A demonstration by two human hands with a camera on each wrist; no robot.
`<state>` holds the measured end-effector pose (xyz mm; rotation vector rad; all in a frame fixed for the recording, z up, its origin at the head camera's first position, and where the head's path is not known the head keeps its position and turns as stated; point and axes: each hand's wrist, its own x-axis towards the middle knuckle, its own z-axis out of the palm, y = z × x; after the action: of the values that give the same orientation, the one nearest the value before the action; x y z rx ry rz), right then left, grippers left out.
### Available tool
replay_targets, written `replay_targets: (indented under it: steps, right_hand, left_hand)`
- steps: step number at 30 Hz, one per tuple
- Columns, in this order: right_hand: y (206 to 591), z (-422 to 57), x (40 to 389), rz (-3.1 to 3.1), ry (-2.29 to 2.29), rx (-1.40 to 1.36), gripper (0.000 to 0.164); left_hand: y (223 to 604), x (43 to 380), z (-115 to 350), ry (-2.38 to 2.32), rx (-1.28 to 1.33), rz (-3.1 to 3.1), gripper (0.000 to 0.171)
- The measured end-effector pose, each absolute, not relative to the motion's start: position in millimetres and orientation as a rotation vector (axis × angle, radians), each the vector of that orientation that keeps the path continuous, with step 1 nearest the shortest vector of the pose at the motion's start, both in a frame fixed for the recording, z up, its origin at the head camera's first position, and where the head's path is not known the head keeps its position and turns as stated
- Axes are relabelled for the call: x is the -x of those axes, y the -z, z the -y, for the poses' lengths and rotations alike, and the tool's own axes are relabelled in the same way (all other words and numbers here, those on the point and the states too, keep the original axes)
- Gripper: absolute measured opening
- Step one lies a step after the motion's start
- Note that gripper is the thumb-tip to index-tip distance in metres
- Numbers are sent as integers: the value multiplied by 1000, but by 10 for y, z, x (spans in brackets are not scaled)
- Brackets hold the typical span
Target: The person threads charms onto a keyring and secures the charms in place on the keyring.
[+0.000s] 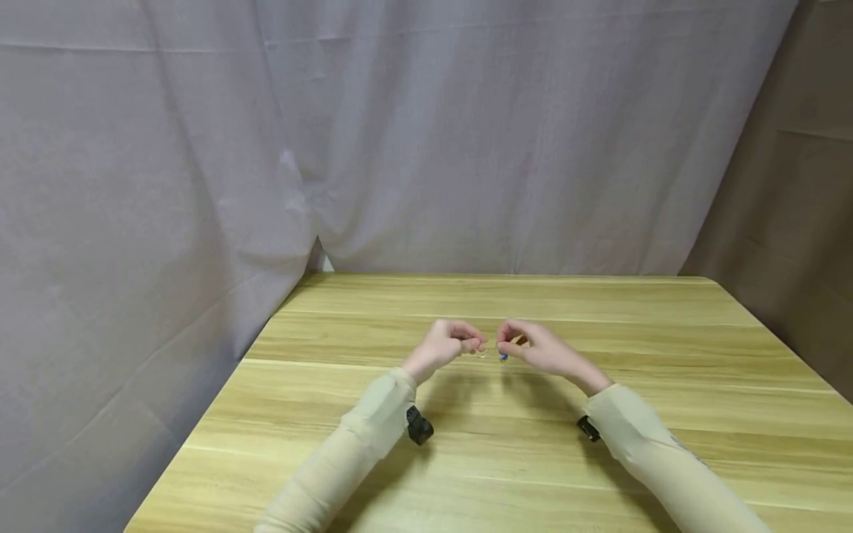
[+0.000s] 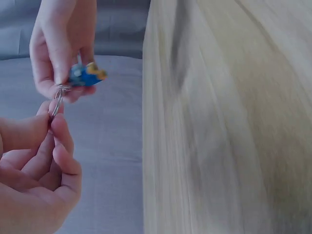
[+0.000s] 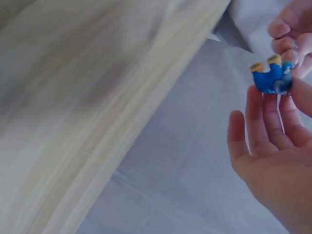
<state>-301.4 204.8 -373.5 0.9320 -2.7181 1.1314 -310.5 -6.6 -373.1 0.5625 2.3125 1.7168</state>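
Both hands are raised close together over the table in the head view. My left hand pinches a thin metal split ring between thumb and fingers. Just right of it, my right hand pinches the other end, where small links join a figurine keychain. The figurine is small and blue with yellow feet, and it hangs by the right fingertips. In the left wrist view the ring spans the short gap between the two hands. The right thumb partly hides the figurine's top end.
A wood-grain table lies beneath both hands. Grey curtains hang behind it and along the left, with a brown one at the right. Each sleeved wrist carries a black camera.
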Motion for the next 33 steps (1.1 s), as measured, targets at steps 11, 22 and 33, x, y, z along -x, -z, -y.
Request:
replay_targets:
  steps: [11,22,33]
  right_hand:
    - [3592,-2006,2928,2747,-1291,-810,17]
    - [3618,-2013,2903,2760,-1367,-792,20]
    - [3598,-2018,2864,2770,-1381,-754,20]
  left_hand:
    - [3642,3066,49,-1868,-458,-2239,20]
    - [3695,3007,21,-1963,-493,-2193,20]
    - [3707,2930,49,-1949,-536,-2304,16]
